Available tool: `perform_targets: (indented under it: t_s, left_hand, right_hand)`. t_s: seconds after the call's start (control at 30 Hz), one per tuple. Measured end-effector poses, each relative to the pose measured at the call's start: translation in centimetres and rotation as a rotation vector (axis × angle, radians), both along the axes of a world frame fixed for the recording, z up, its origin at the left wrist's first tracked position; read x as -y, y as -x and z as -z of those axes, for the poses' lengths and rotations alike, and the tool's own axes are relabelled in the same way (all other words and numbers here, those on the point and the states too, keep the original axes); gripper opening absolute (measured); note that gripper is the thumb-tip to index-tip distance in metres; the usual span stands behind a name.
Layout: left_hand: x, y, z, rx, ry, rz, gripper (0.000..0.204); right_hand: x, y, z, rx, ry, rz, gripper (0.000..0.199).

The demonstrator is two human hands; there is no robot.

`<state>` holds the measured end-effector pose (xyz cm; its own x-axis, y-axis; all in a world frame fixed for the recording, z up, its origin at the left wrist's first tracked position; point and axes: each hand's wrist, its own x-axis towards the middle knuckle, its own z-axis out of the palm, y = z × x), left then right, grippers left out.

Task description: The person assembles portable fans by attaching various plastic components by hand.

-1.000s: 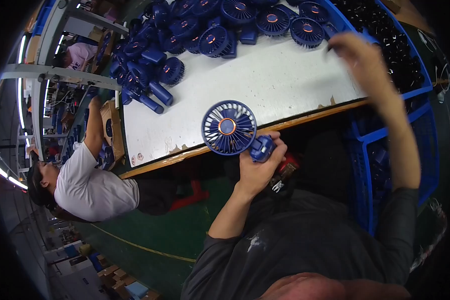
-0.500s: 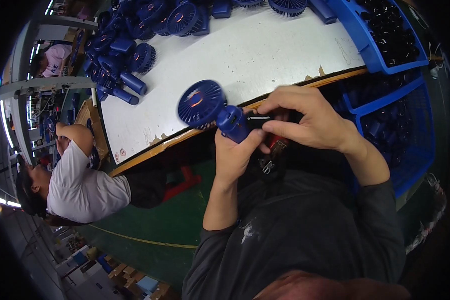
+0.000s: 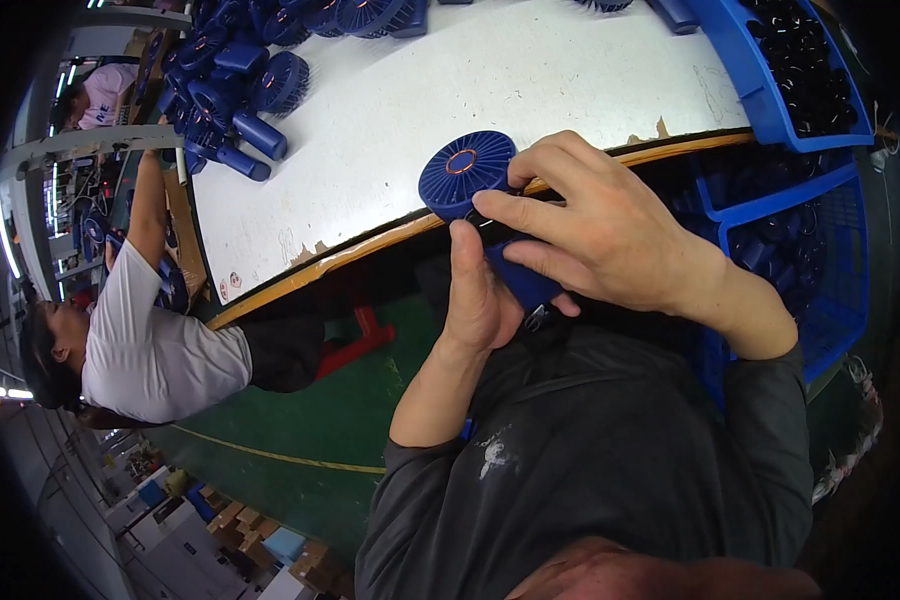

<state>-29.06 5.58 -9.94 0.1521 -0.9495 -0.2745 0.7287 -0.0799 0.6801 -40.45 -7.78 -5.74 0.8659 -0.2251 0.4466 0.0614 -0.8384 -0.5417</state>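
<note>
A blue handheld fan (image 3: 464, 172) is held at the table's front edge, its round slatted head upward and its handle slanting down toward me. My left hand (image 3: 478, 300) supports the handle from the left, thumb raised along it; its other fingers are mostly hidden behind. Over the handle from the right, my right hand (image 3: 610, 225) grips the fan around its neck, with fingertips just below the head. A small black part (image 3: 490, 224) shows at the neck between the fingers; its shape is mostly covered.
Several similar blue fans (image 3: 235, 90) lie heaped at the table's far left. A blue bin (image 3: 770, 85) of small black parts stands far right, above a blue crate (image 3: 820, 300) with blue pieces. A co-worker (image 3: 160, 340) sits to the left, beside a red stool (image 3: 360, 340).
The fan has turned and shifted right, its head now facing upward. My right hand's fingers have gone from the handle's end to the neck, and my left thumb has lifted.
</note>
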Motion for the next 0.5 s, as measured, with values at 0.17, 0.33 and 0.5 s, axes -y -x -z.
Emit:
perform_targets:
  t_s: [0.17,0.33,0.5]
  left_hand:
    - [1.0,1.4,-1.0,0.120,-0.049,-0.198,0.071]
    - [0.6,1.5,0.1,-0.140,0.030,-0.212,0.055]
    - [0.5,1.8,-0.1,-0.107,-0.024,-0.260,0.054]
  right_hand:
    - [-1.4,0.4,-0.1,-0.033,-0.050,0.099,0.042]
    - [-2.4,0.9,-0.2,-0.075,-0.117,0.132,0.060]
    - [-2.9,1.2,0.1,-0.060,-0.130,0.138,0.072]
